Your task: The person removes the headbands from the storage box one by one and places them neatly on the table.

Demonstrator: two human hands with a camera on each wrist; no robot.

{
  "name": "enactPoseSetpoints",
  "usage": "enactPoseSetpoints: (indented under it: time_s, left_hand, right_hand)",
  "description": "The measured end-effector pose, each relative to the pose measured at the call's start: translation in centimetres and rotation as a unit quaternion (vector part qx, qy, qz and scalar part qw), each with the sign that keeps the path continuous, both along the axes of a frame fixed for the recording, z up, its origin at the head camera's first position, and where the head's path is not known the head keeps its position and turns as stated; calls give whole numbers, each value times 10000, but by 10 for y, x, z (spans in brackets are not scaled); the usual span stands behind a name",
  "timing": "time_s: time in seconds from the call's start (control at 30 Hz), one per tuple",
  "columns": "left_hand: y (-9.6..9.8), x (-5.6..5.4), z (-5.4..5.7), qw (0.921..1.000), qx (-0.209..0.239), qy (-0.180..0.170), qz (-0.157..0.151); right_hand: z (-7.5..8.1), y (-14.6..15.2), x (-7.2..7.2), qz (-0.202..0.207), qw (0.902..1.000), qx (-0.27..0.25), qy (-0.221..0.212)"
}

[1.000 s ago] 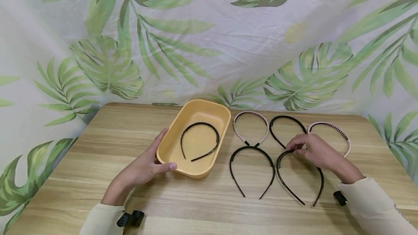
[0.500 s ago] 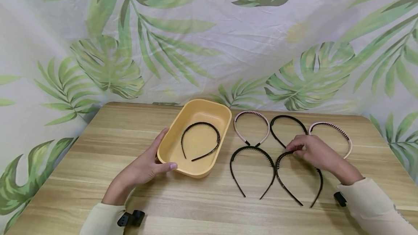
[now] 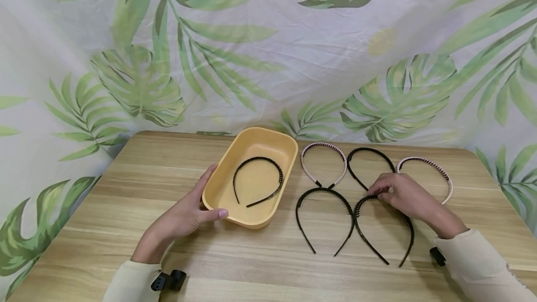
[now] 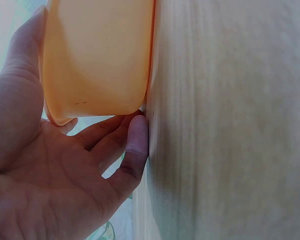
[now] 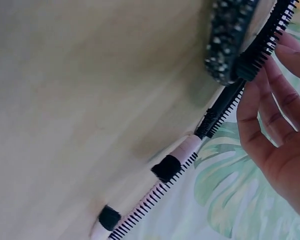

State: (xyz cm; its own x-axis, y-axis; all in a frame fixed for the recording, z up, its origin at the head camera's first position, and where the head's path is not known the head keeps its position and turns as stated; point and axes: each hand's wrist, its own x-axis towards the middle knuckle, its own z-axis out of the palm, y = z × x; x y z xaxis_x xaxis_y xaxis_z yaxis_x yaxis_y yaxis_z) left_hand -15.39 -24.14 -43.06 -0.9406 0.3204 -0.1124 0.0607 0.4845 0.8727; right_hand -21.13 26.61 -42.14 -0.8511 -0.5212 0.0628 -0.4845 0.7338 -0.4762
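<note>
My left hand [image 3: 184,213] grips the near left corner of a yellow plastic bin [image 3: 218,171], thumb over the rim. The left wrist view shows several fingers [image 4: 102,137] curled below the bin's side, close to the table. One black toothed headband [image 3: 278,171] lies in the bin. With my right hand [image 3: 400,195] I pinch the top of a black headband [image 3: 371,243] at the front right; its outer face glitters in the right wrist view. Left of it lies another black headband [image 3: 299,225], the two seeming to touch.
Behind these lie a pink headband [image 3: 303,167], a black headband [image 3: 351,171] partly hidden by my right hand, and another pink headband [image 3: 450,185]. The wooden table [image 3: 235,269] ends at a leaf-print cloth [image 3: 310,55] hanging behind.
The open ends of the headband under my right hand have shifted slightly left. My left hand and the bin stay where they were.
</note>
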Motion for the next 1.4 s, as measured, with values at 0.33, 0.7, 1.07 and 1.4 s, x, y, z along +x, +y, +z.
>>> enactPoseSetpoints:
  time_s: [0.33, 0.7, 1.07, 1.4]
  left_hand:
    - [0, -1, -1, 10000, -34, 27, -23]
    - [0, -2, 0, 10000, -41, 27, -38]
    - [0, -1, 1, 10000, -18, 5, -26]
    - [0, 0, 1, 10000, -66, 8, -3]
  right_hand:
    - [10, -7, -2, -51, 9999, 52, 132]
    - [25, -25, -2, -126, 9993, 169, 300]
    - [32, -46, -3, 47, 9974, 48, 720]
    - [36, -70, -8, 342, 9912, -75, 1275]
